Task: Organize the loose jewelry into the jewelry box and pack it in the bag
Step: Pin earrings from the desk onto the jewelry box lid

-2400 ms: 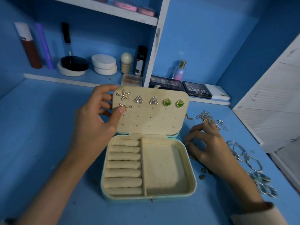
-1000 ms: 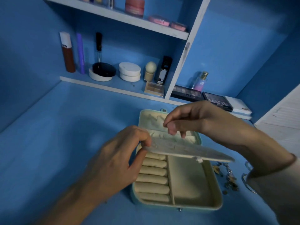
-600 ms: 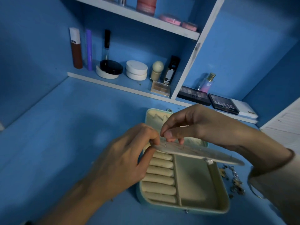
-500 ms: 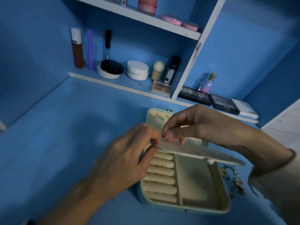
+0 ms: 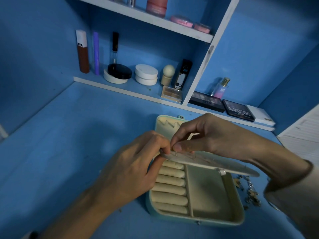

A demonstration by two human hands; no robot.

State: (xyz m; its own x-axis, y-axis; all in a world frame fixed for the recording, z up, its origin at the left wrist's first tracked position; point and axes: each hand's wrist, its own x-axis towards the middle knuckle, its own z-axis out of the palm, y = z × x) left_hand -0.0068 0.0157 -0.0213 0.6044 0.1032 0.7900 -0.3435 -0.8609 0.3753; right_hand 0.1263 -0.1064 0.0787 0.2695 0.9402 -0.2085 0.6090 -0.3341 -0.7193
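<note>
A teal jewelry box (image 5: 195, 219) with a cream lining lies open on the blue desk, its ring rolls (image 5: 170, 187) on the left and a plain compartment on the right. The cream earring panel (image 5: 207, 163) is swung down flat over the box, its back side up with earring posts poking through. My left hand (image 5: 136, 169) pinches the panel's left corner. My right hand (image 5: 203, 137) pinches something tiny at a post by that corner; it is too small to make out. Loose jewelry (image 5: 250, 192) lies on the desk right of the box.
Cosmetics stand on the low shelf behind: compacts (image 5: 146, 75), a brown bottle (image 5: 82, 52), a perfume bottle (image 5: 221, 87) and dark palettes (image 5: 238, 110). A white slatted panel (image 5: 303, 133) stands at the right. The box's lid (image 5: 165, 123) lies open toward the shelf.
The earring panel went from upright with earrings facing me to folded down flat. My right hand left the desk and came onto the panel's back. The view shifted left.
</note>
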